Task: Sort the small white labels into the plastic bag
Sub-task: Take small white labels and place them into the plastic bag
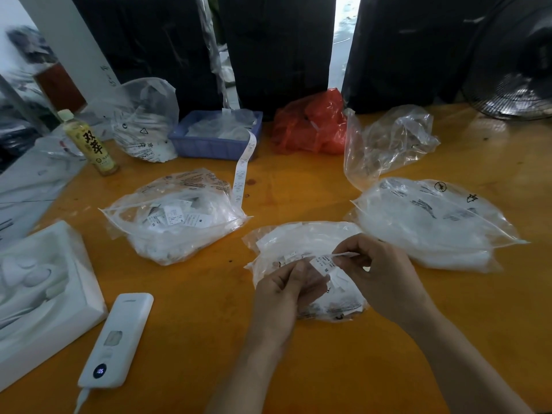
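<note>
A person's left hand (283, 289) and right hand (378, 274) meet over a clear plastic bag (301, 243) lying on the orange surface (194, 324), a small white label (325, 261) held between them. The right hand's fingertips are pinched together on the label's upper edge; the left hand's fingers are curled closed at the label's other end, just above the bag, though whether they grip the label or the bag's film cannot be told.

More printed labels show through the bag directly beneath the hands. To the left sits a second bag of labels (176, 216), with a long printed label strip (243, 165) trailing down to it from a blue plastic tray (209, 144). A third, fuller bag (430, 222) lies to the right, well apart from the others.

The step in hand appears to be reading the label before dropping it in with its like. Doing that well likely means keeping the label flat and taut between both pinches so the print faces up, checking the marking against those already in the bag, and then opening the bag's mouth with the left hand while the right feeds the label fully inside. A loose release risks the light label sliding off the slick plastic onto the surface or into the neighbouring bag.

A white power bank (119, 339), a tea bottle (89, 144) and a red bag (310, 127) stand clear of the work.
</note>
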